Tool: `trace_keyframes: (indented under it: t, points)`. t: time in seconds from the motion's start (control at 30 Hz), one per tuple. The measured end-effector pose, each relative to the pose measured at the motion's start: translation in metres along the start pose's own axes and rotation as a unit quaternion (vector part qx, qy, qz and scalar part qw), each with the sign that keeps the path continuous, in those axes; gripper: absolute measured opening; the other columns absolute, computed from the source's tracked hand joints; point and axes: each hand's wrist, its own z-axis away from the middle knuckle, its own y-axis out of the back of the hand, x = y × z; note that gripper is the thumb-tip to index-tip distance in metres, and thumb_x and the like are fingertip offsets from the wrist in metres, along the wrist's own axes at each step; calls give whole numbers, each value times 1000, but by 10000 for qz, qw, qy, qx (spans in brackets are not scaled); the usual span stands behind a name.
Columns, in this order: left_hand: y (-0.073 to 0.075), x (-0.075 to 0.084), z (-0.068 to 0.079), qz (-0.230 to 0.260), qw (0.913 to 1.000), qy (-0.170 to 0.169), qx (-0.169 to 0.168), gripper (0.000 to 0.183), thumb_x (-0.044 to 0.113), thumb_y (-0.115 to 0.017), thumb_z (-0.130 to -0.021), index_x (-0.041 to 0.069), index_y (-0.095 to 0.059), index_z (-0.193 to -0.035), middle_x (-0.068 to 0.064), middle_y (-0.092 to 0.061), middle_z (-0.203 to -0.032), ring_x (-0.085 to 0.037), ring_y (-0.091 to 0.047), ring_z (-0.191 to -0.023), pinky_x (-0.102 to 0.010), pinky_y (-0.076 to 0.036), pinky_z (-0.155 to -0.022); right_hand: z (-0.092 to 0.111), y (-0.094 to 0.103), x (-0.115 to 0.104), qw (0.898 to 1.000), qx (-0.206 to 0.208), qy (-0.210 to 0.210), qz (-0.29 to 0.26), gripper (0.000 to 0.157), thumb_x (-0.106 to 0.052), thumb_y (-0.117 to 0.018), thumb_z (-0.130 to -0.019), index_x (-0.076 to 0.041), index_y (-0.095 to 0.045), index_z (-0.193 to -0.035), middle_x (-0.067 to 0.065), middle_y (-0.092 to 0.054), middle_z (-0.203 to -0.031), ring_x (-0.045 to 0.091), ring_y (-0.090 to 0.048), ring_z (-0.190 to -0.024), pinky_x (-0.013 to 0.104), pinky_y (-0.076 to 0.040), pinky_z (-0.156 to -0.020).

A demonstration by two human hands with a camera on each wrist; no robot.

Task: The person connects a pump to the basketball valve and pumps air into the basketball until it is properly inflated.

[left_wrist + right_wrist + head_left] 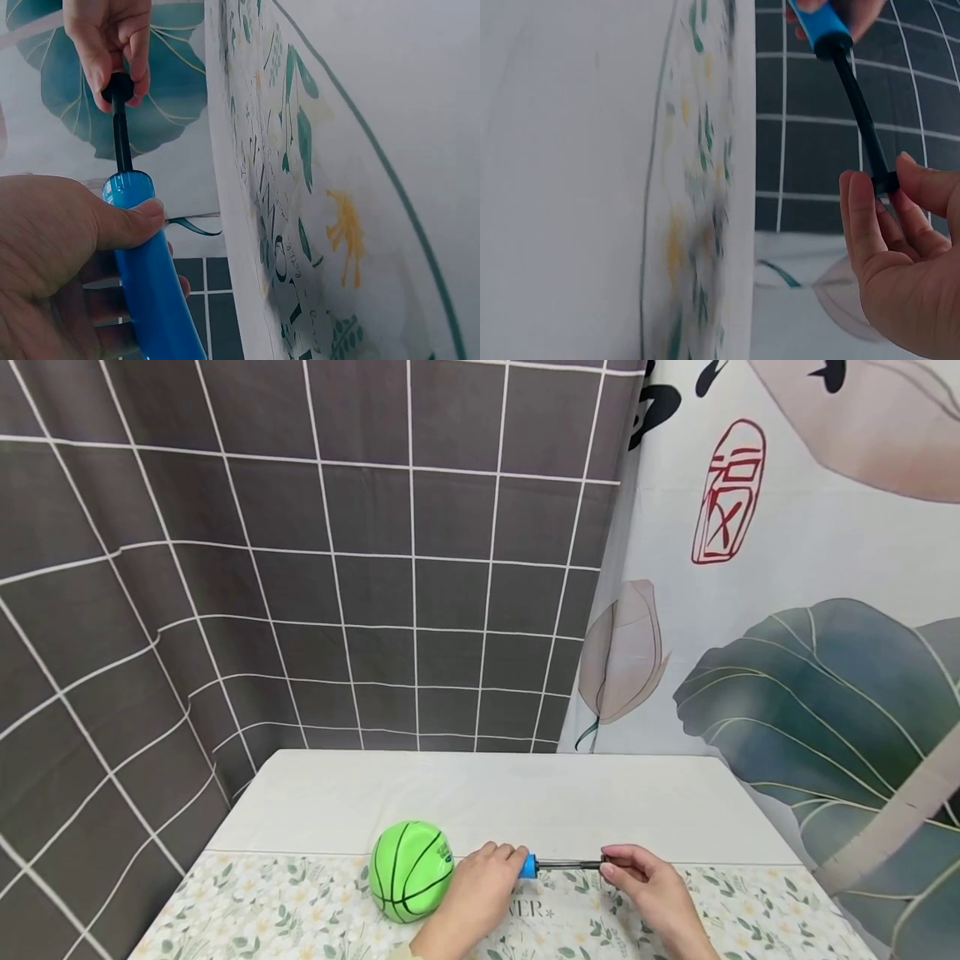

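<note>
A blue hand pump is held level above the table, its black rod drawn out to the right. My left hand grips the blue barrel, thumb along its upper side in the left wrist view. With thumb and fingertips, my right hand pinches the black end piece of the rod. Just left of my left hand sits a green ball with black basketball lines, its top looking slightly dented. My left hand hides most of the barrel in the head view.
The table has a plain white back part and a floral-print cloth at the front. Behind it hangs a dark grid-patterned curtain, with a white leaf-printed curtain on the right.
</note>
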Motion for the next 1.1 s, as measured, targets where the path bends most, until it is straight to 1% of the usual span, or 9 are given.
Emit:
trace_keyframes:
  t: [0.1, 0.3, 0.37, 0.43, 0.57, 0.7, 0.77, 0.9, 1.1]
  points:
    - [-1, 1, 0, -67, 10000, -36, 30, 35, 15, -75, -89, 13, -70, -123, -1, -73, -109, -17, -67, -94, -29, -59, -79, 2, -14, -2, 9999, 33, 109, -43, 30, -9, -72, -93, 3, -67, -120, 6, -73, -98, 25, -72, -92, 33, -61, -78]
    - [1, 2, 1, -242, 9996, -171, 21, 37, 12, -78, -85, 13, -71, -121, 0, -73, -107, -16, -67, -91, -28, -59, -77, 7, -50, -5, 9980, -114, 587, 190, 24, -9, -76, -89, 0, -71, -111, 3, -72, -91, 18, -70, -81, 30, -60, -70]
    - [1, 3, 1, -290, 9994, -200, 52, 37, 12, -78, -84, 14, -72, -120, 1, -73, -107, -15, -67, -90, -27, -58, -76, 8, -57, -7, 9969, -205, 724, 242, 23, -9, -76, -89, 0, -71, -110, 3, -71, -90, 16, -69, -80, 30, -61, -70]
    - [1, 4, 1, -302, 9992, -235, 115, 36, 13, -79, -84, 14, -72, -119, 3, -73, -106, -14, -66, -88, -25, -58, -74, 9, -59, -8, 9964, -263, 770, 242, 22, -8, -76, -89, -1, -71, -109, 3, -72, -90, 17, -69, -80, 31, -61, -71]
    - [-1, 3, 1, -187, 9994, -239, 190, 35, 14, -79, -85, 15, -72, -119, 3, -73, -104, -13, -66, -88, -25, -57, -71, 7, -54, -6, 9966, -371, 717, 188, 24, -10, -76, -90, -2, -71, -111, 3, -72, -93, 18, -70, -84, 32, -61, -73]
    - [-1, 2, 1, -37, 9998, -173, 124, 35, 14, -78, -86, 15, -71, -120, 2, -73, -104, -14, -66, -89, -25, -58, -70, 6, -43, -4, 9981, -327, 526, 59, 26, -10, -75, -91, -1, -70, -115, 4, -72, -95, 22, -71, -88, 33, -61, -74]
    - [0, 2, 1, 21, 9999, -122, 73, 35, 14, -77, -87, 14, -70, -121, 1, -72, -105, -14, -66, -90, -26, -58, -71, 5, -35, -4, 9990, -222, 388, 36, 26, -9, -74, -91, -1, -70, -116, 4, -72, -96, 23, -71, -90, 34, -61, -75]
    - [0, 1, 1, 51, 10000, -22, 11, 37, 12, -76, -87, 13, -69, -123, 0, -72, -107, -15, -67, -93, -27, -59, -72, 2, -17, -4, 9994, -26, 199, 275, 29, -14, -74, -92, -2, -70, -119, 3, -72, -98, 21, -71, -92, 34, -61, -77]
    - [1, -1, 2, 76, 10000, 8, 22, 38, 13, -77, -87, 14, -69, -124, 0, -72, -107, -15, -67, -93, -26, -59, -72, -1, 9, -1, 9997, -51, -34, 228, 41, -24, -73, -94, 0, -65, -127, 5, -73, -104, 25, -71, -98, 39, -60, -84]
